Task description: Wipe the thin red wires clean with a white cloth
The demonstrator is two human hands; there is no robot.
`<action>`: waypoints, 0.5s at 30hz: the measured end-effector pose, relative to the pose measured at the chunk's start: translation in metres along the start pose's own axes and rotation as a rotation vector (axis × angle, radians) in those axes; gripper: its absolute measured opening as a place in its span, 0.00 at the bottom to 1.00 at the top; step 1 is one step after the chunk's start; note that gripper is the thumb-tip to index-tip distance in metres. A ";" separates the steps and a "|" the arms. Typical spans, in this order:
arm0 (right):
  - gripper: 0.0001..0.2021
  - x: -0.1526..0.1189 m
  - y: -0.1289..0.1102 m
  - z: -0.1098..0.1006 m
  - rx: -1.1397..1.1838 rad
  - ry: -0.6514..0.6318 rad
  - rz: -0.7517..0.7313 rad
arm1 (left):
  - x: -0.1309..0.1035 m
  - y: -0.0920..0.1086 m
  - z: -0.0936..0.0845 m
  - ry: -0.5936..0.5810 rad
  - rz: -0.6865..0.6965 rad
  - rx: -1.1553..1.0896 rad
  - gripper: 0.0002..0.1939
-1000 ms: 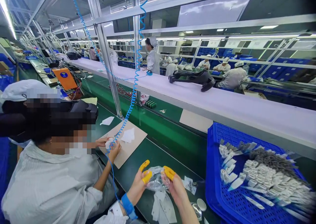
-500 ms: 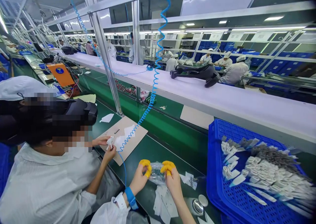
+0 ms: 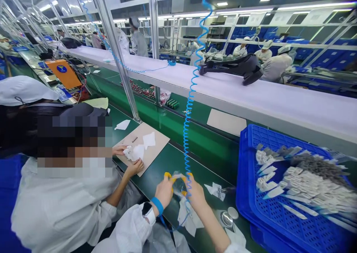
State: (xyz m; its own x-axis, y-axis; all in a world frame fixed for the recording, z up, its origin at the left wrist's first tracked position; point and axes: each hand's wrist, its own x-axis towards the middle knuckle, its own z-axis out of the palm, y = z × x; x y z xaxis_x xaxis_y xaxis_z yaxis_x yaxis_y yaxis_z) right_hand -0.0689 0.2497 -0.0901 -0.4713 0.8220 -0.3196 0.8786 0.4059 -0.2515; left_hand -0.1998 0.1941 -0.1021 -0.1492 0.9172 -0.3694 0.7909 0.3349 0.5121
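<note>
A clear plastic bag (image 3: 177, 186) is stretched between my two hands above the green bench. My left hand (image 3: 164, 190), with yellow finger covers and a blue wrist strap, is closed on the bag's left side. On the other side my right hand (image 3: 196, 190), also in yellow finger covers, grips the bag. What the bag contains, if anything, is hard to make out. A coiled blue cord (image 3: 187, 138) hangs down across my right fingers and hides part of them. White cloth pieces (image 3: 190, 219) lie on the bench below my hands.
To the right stands a blue basket (image 3: 242, 171) with white and grey strip-like parts. A round metal container (image 3: 226, 219) is near my right forearm. On the left a co-worker (image 3: 64, 204) handles white cloth over a tan board (image 3: 152, 149). A metal post (image 3: 119, 56) rises beyond.
My hands have turned inward, and the bag between them looks narrower and more upright. The view has shifted slightly. The co-worker's hands have lowered white cloth to the board.
</note>
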 end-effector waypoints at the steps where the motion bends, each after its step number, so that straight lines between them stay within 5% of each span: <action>1: 0.28 0.003 0.000 -0.004 -0.014 -0.005 -0.009 | 0.004 0.002 -0.002 -0.008 -0.010 0.029 0.26; 9: 0.14 0.041 0.013 -0.030 -0.031 0.034 0.090 | 0.063 0.021 -0.019 0.008 0.025 0.193 0.17; 15: 0.14 0.063 0.038 -0.001 0.153 0.081 0.187 | 0.088 0.011 0.008 -0.065 0.044 0.247 0.15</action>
State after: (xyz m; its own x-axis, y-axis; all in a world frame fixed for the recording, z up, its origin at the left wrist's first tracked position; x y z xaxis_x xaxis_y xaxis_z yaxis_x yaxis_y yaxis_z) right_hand -0.0654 0.3177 -0.1188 -0.2888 0.9088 -0.3012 0.9251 0.1839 -0.3321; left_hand -0.1995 0.2770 -0.1348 -0.0792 0.9114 -0.4039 0.9179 0.2247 0.3270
